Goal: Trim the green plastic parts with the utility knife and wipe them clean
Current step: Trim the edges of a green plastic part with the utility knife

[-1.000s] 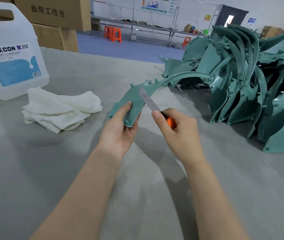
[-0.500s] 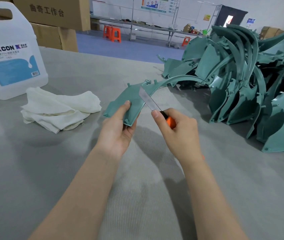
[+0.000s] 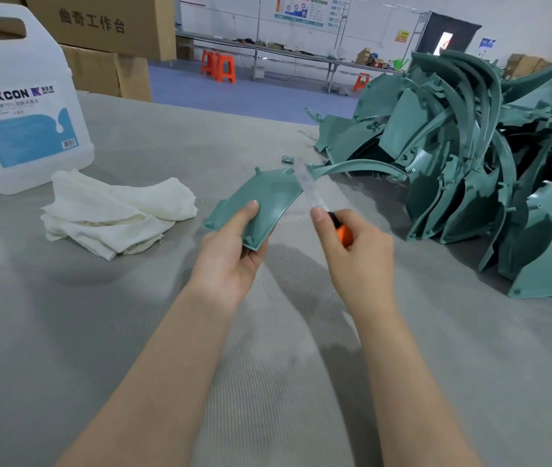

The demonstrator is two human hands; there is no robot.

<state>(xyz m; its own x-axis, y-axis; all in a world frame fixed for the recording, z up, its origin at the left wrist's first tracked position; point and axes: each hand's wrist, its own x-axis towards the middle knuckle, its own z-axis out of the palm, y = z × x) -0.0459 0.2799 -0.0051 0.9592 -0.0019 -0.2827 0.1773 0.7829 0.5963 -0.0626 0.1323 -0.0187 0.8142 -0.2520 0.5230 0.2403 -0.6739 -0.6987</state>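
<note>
While left hand (image 3: pixel 230 261) pinches green part (image 3: pixel 269 193) at its near end — right hand (image 3: pixel 358 254) grips utility knife (image 3: pixel 315 197).

Bare left hand (image 3: pixel 225 264), bare right hand (image 3: pixel 360 254) — forearms bare to frame edge; nails seemingly short.

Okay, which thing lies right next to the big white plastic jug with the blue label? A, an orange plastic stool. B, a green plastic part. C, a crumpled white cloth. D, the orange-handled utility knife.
C: the crumpled white cloth lies by the white plastic jug's base; the orange-handled utility knife is in the right hand.
</note>
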